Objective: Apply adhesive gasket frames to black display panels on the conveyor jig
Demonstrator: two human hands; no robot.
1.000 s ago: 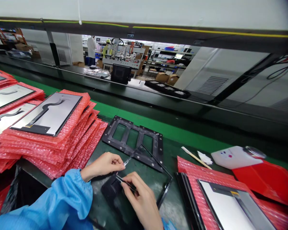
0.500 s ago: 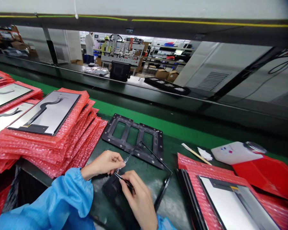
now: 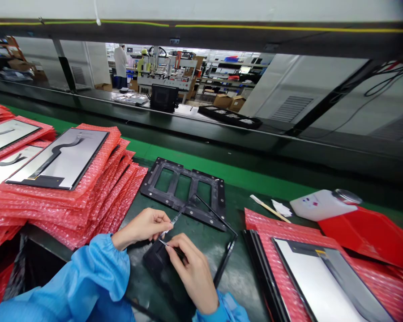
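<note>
My left hand (image 3: 150,226) is closed, its thumb and fingers pinching one side of a thin black frame (image 3: 216,216). That frame slants up over the green mat and bends back down on the right. My right hand (image 3: 194,270) grips tweezers (image 3: 163,242), whose tips point toward the left fingertips. Whether the tips touch the frame is too small to tell. Below both hands lies a dark, flat block (image 3: 156,261), partly covered by the right hand. Behind the hands rests a black fixture plate (image 3: 186,179) with three rectangular openings.
Stacked display panels (image 3: 65,152) in red bubble wrap (image 3: 97,205) rise on the left. Another panel (image 3: 309,268) lies on red wrap at right. Farther back are a brush (image 3: 270,208), a white bottle (image 3: 310,205) and a red sheet (image 3: 366,237). A dark ledge (image 3: 228,147) crosses behind.
The view has shifted slightly. Both hands keep nearly the same place, with the left on the thin frame and the right on the tweezers.
</note>
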